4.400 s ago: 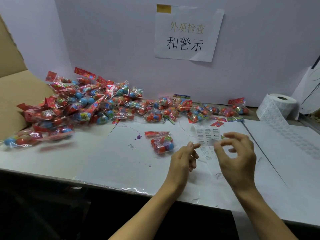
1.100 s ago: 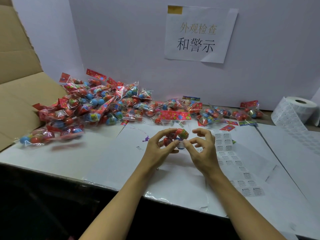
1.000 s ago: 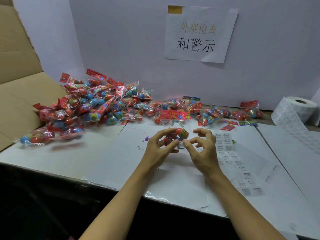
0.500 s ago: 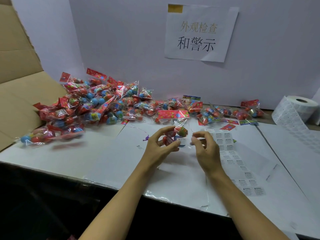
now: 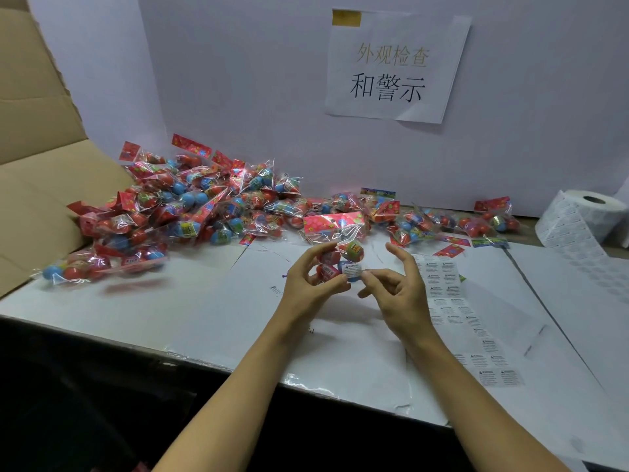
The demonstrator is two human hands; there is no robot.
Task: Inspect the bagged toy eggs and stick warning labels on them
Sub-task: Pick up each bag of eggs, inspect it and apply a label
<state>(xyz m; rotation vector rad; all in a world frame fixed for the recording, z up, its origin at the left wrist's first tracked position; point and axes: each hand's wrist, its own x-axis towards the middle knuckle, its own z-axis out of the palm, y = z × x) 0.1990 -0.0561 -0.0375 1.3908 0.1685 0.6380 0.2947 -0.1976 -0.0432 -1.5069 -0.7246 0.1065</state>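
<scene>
Since half a second ago my right hand (image 5: 396, 294) has spread its fingers, thumb tip pressing the warning label (image 5: 352, 269) onto the bag of toy eggs (image 5: 340, 257), centre frame, gripped in my left hand (image 5: 308, 284), three eggs visible inside, heap of bagged eggs (image 5: 190, 212) upper left, label strip (image 5: 456, 311) right.

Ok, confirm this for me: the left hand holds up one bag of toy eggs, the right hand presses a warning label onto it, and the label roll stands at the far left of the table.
Wrong on one point: the label roll stands at the far right of the table, as the head view shows. The rest holds: the left hand holds the bag, and the right hand presses the warning label on.
</scene>
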